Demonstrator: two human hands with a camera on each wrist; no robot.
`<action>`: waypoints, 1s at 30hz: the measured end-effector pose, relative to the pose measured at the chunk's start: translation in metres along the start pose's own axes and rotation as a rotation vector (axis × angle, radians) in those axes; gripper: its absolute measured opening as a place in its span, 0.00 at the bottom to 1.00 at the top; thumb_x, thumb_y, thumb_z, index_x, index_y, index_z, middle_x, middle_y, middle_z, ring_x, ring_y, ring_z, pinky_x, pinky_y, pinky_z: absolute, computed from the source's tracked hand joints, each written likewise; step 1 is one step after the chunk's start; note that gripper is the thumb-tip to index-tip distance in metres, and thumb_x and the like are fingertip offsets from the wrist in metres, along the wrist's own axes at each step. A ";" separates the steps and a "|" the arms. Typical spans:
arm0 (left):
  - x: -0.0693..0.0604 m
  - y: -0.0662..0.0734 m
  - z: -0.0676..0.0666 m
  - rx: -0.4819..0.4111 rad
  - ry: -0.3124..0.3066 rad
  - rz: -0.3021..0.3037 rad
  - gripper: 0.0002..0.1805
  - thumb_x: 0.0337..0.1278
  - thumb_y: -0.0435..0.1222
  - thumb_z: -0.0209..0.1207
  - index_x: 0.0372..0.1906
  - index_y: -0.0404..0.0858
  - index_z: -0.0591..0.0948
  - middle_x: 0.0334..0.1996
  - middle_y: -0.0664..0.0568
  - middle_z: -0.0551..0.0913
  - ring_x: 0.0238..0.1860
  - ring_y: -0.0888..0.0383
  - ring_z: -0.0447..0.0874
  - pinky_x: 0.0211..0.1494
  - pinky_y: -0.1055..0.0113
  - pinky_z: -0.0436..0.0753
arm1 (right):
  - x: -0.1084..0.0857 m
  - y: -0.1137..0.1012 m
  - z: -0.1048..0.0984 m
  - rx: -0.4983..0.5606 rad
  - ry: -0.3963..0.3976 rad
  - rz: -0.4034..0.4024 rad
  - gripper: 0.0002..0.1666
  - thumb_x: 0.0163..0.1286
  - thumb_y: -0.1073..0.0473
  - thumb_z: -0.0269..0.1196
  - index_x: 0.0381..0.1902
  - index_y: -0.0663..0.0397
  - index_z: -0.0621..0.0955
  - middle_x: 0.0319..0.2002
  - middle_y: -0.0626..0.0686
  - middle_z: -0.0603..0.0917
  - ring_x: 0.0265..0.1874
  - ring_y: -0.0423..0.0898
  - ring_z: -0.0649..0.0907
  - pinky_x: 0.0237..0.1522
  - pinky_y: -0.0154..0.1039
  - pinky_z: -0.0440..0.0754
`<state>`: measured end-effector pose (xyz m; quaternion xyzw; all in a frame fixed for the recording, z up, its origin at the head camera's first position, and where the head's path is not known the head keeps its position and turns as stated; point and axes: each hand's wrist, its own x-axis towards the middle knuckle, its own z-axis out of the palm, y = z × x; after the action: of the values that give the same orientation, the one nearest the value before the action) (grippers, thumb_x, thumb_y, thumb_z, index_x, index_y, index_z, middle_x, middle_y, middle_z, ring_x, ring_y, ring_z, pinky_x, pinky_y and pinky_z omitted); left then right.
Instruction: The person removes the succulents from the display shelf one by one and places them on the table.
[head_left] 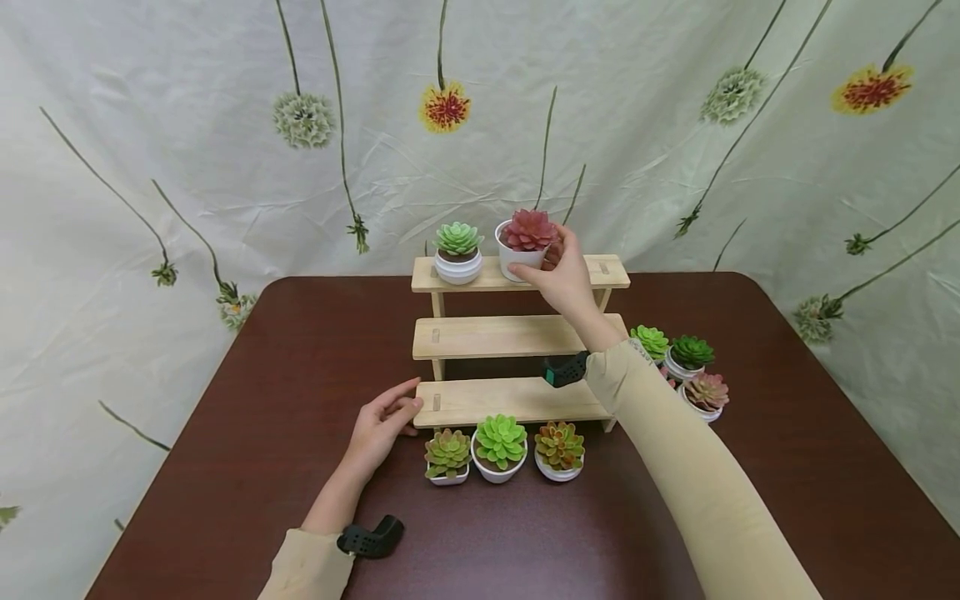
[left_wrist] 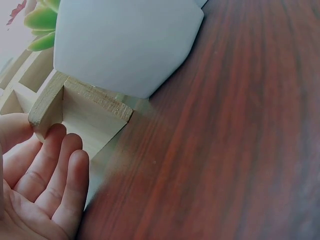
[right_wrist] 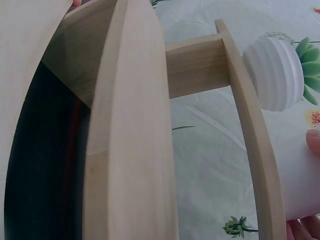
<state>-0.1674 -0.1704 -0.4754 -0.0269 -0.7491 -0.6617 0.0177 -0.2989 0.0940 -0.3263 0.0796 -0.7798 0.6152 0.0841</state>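
Note:
A three-step wooden shelf stand (head_left: 495, 336) stands on the table. My right hand (head_left: 564, 279) grips a white pot with a dark red succulent (head_left: 529, 232) at the top step, thumb in front and fingers round its right side. Left of it on that step sits a pale green succulent (head_left: 458, 252) in a ribbed white pot. My left hand (head_left: 379, 423) pinches the left end of the bottom step; in the left wrist view the thumb is on the upper side and the fingertips (left_wrist: 77, 165) are below. The right wrist view shows only parts of the right hand's fingers (right_wrist: 314, 142).
In front of the stand are three potted succulents: a square-potted one (head_left: 447, 457), a bright green one (head_left: 500, 448) and an orange-green one (head_left: 559, 451). Several more, including a dark green one (head_left: 690, 357) and a pink one (head_left: 705, 395), stand right, partly behind my sleeve. Floral cloth (head_left: 225, 150) hangs behind.

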 end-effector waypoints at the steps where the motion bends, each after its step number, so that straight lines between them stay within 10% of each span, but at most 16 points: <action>1: 0.000 0.001 0.000 -0.002 0.000 -0.001 0.23 0.62 0.34 0.59 0.61 0.32 0.73 0.36 0.40 0.82 0.29 0.60 0.80 0.33 0.65 0.83 | 0.000 0.000 0.000 -0.004 0.007 -0.003 0.51 0.51 0.62 0.73 0.68 0.60 0.57 0.61 0.58 0.70 0.57 0.51 0.73 0.60 0.39 0.70; 30: 0.001 -0.004 0.000 0.013 0.007 0.005 0.24 0.61 0.35 0.59 0.61 0.32 0.73 0.36 0.40 0.82 0.29 0.60 0.80 0.33 0.65 0.83 | -0.026 0.006 -0.043 -0.077 0.103 -0.055 0.43 0.52 0.57 0.73 0.62 0.61 0.65 0.54 0.58 0.73 0.51 0.51 0.75 0.54 0.41 0.75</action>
<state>-0.1686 -0.1712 -0.4790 -0.0264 -0.7533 -0.6567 0.0223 -0.2733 0.1375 -0.3287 0.0657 -0.7950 0.5856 0.1440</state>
